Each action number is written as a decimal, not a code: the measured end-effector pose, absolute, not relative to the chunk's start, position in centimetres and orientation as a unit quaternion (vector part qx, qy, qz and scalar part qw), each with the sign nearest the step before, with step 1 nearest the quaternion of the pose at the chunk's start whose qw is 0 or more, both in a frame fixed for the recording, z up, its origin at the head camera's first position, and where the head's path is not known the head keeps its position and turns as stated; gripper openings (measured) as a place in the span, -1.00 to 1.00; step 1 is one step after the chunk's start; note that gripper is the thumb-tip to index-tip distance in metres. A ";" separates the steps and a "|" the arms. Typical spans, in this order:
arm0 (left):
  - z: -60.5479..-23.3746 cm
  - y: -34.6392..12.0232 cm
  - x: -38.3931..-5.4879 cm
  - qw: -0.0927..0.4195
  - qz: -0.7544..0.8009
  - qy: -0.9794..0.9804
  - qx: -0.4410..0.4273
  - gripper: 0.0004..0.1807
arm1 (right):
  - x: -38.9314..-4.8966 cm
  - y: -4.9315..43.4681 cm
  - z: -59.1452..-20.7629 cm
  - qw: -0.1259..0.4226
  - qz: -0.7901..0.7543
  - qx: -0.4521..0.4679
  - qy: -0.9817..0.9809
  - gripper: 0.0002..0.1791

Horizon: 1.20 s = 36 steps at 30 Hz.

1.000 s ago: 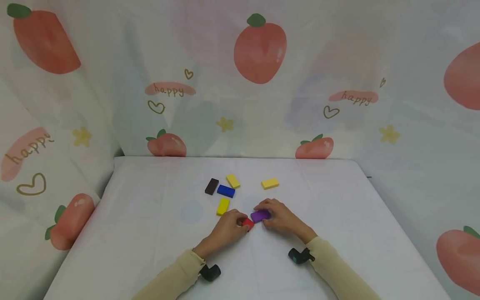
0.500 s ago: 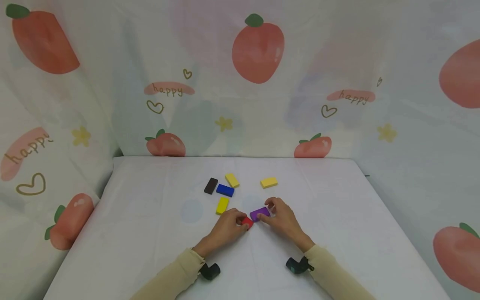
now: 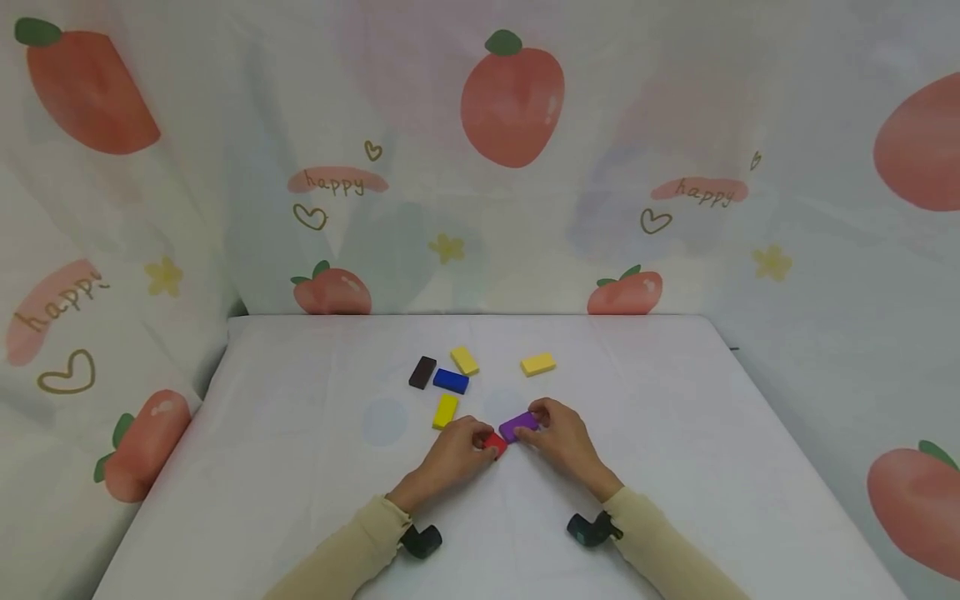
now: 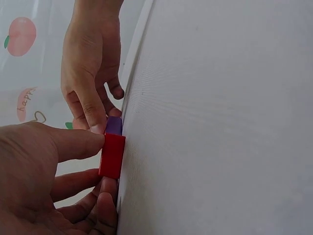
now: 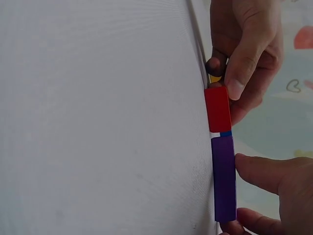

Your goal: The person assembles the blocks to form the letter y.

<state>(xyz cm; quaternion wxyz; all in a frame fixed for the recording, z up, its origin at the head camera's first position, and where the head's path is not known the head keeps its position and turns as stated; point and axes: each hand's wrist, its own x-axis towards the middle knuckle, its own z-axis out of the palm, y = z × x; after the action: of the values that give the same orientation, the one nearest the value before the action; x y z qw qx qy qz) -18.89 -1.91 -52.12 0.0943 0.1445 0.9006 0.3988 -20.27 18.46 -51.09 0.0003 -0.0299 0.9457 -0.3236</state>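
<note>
In the head view, my left hand (image 3: 450,457) pinches a small red block (image 3: 496,446) that lies on the white table. Just right of it lies a purple rectangular block (image 3: 517,426), held at its right end by the thumb and fingers of my right hand (image 3: 567,442). From the right wrist, a narrow gap shows between the red block (image 5: 218,109) and the purple block (image 5: 225,178). Behind the left hand is a yellow block (image 3: 446,411), close to its knuckles. The left fingers cover part of the red block.
Farther back lie a black block (image 3: 422,372), a blue block (image 3: 451,381) and a second yellow block (image 3: 464,361). Another yellow block (image 3: 538,364) sits apart to the right. A printed cloth wall (image 3: 420,283) stands along the table's back edge.
The right fingers lifted off the purple block's far side, then came down on its right end. That block has turned slightly. The left hand stays on the red block.
</note>
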 end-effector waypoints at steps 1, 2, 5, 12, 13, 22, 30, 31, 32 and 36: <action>-52.1 -1.9 -18.9 0.095 0.397 0.902 0.144 -0.62 | -20.3 18.4 -51.1 -0.001 -0.325 -0.032 0.945 -0.52; -52.1 -1.9 -18.9 0.096 0.396 0.902 0.142 -0.62 | -20.4 18.4 -51.2 0.000 -0.326 -0.033 0.945 -0.52; -52.1 -2.0 -19.0 0.098 0.396 0.902 0.143 -0.61 | -20.6 18.4 -51.2 -0.002 -0.329 -0.042 0.943 -0.52; -51.9 -2.0 -19.2 0.102 0.396 0.901 0.145 -0.59 | -21.2 18.4 -51.6 -0.006 -0.345 -0.068 0.936 -0.53; -51.9 -2.0 -19.2 0.102 0.396 0.901 0.146 -0.59 | -21.2 18.4 -51.7 -0.008 -0.346 -0.072 0.936 -0.53; -51.9 -2.0 -19.2 0.096 0.400 0.899 0.154 -0.63 | -21.5 18.7 -51.9 -0.003 -0.355 -0.093 0.930 -0.54; -51.7 -1.7 -19.2 0.089 0.394 0.901 0.162 -0.66 | -21.8 18.7 -51.7 0.006 -0.359 -0.102 0.928 -0.57; -51.7 -1.7 -19.3 0.089 0.393 0.901 0.162 -0.66 | -21.9 18.7 -51.7 0.008 -0.360 -0.103 0.927 -0.57; -51.7 -1.7 -19.3 0.090 0.391 0.902 0.160 -0.66 | -21.9 18.7 -51.7 0.011 -0.363 -0.102 0.926 -0.57; -51.8 -1.6 -19.4 0.090 0.384 0.906 0.156 -0.65 | -22.0 18.6 -51.7 0.014 -0.366 -0.104 0.925 -0.58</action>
<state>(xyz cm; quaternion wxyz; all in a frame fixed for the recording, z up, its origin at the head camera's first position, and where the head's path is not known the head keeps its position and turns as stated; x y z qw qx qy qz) -19.42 -1.60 -51.77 0.0903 0.1559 0.9056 0.3840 -22.03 18.61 -51.72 0.0143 -0.1041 0.9247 -0.3660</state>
